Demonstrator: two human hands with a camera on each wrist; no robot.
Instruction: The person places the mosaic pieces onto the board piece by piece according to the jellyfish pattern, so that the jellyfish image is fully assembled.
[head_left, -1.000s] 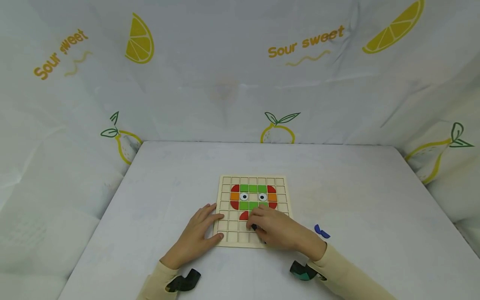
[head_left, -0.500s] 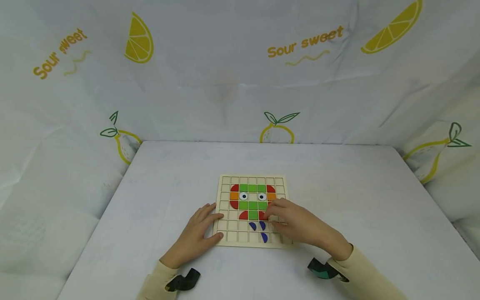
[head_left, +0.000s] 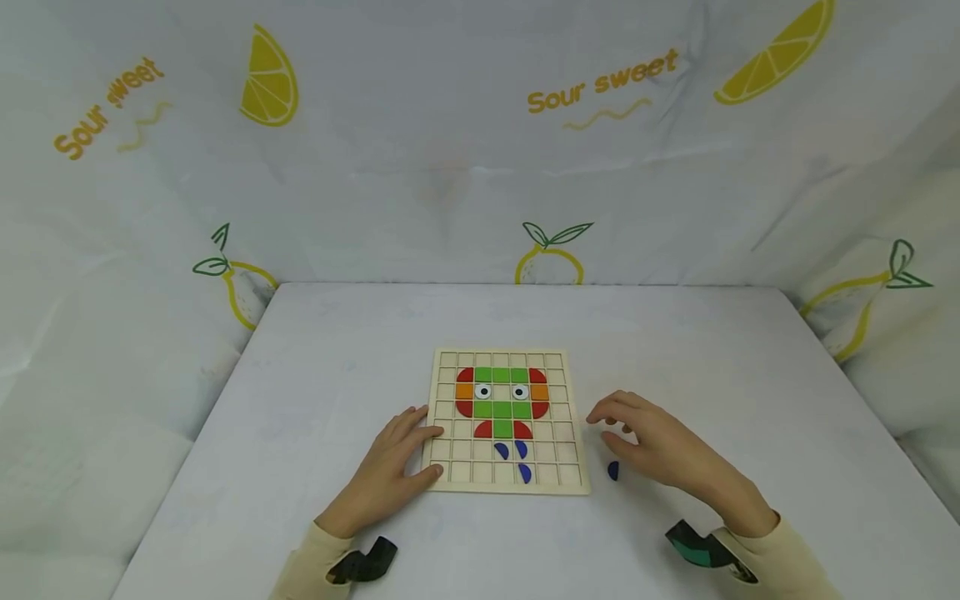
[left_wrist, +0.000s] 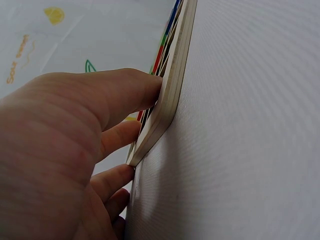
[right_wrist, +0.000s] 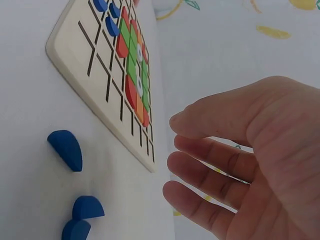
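Observation:
A pale wooden grid board [head_left: 555,454] lies on the table, bearing green and red pieces, orange pieces and two eye pieces. Three dark blue rounded pieces, one of them a half-disc [head_left: 502,451], lie loose on its lower squares. My left hand [head_left: 386,471] rests at the board's left edge, its thumb [left_wrist: 142,90] and a finger touching the rim. My right hand [head_left: 660,442] hovers right of the board, fingers loosely bent and holding nothing. Close to it, a blue piece [head_left: 613,471] lies on the table; the right wrist view shows two more blue pieces [right_wrist: 88,206] there.
The white-covered table [head_left: 360,333] spreads around the board. Behind it hangs a white cloth [head_left: 420,200] printed with lemons and lettering. A black strap piece [head_left: 367,562] sits at the left wrist, and a black and green one [head_left: 701,546] at the right.
My right hand has moved from the board's lower middle, by the red corner piece, off to the right. Red and blue pieces there are now uncovered. The left hand stays put.

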